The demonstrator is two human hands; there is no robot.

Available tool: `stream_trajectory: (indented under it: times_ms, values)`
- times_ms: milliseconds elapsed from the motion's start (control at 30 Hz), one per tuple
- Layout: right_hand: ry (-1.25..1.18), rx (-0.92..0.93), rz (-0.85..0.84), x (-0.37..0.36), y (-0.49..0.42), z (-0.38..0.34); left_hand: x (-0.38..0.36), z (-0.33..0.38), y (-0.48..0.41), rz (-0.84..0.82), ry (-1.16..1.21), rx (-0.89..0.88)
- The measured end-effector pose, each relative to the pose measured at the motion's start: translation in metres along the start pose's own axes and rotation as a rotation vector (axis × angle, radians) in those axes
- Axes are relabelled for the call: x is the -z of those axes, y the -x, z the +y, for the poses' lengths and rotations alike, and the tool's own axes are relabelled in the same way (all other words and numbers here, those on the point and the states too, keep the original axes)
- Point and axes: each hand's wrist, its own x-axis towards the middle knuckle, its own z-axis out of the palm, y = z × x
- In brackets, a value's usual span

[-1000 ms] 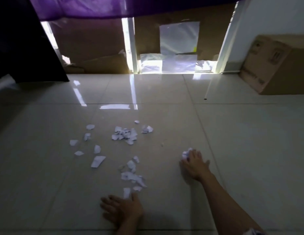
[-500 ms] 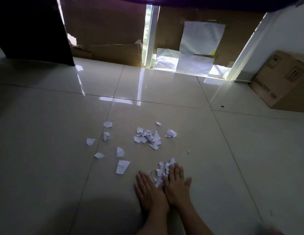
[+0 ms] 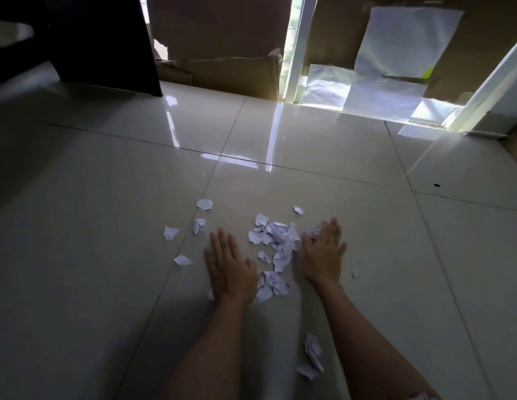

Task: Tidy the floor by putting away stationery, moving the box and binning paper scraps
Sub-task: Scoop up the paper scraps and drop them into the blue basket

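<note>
A few scraps (image 3: 312,357) are lying nearest, between the forearms. Farther out, the left hand (image 3: 230,267) and right hand (image 3: 322,255) are lying flat, fingers spread, grasping nothing, flanking the heap (image 3: 276,246). Gathering seems underway; next, sweeping inward to catch the strays (image 3: 204,204) beyond.
</note>
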Motion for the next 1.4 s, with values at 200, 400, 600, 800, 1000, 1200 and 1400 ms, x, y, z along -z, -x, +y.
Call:
stream_trajectory:
  times_ms: [200,400,600,800,1000,1200,1400]
  values:
    - [-0.149,-0.068,-0.158,0.009,-0.029,0.004,-0.007,-0.035,-0.027,0.015,0.105,0.415]
    - [-0.204,0.202,0.087,-0.010,-0.033,-0.033,-0.012,-0.021,-0.038,0.056,0.219,0.122]
    - [-0.053,0.153,-0.255,-0.014,-0.075,-0.040,0.011,-0.050,-0.085,0.142,0.102,0.261]
    - [-0.148,0.443,-0.246,-0.016,-0.032,-0.052,0.000,-0.066,-0.091,-0.066,0.079,0.191]
    - [-0.311,0.500,-0.081,-0.019,0.010,-0.047,0.004,-0.043,-0.093,0.191,0.299,0.019]
    - [-0.248,0.399,-0.061,-0.006,0.020,-0.019,-0.004,-0.041,-0.126,-0.104,0.071,0.013]
    - [-0.182,0.338,-0.071,0.015,0.060,0.035,0.000,-0.022,-0.099,-0.189,0.096,-0.041]
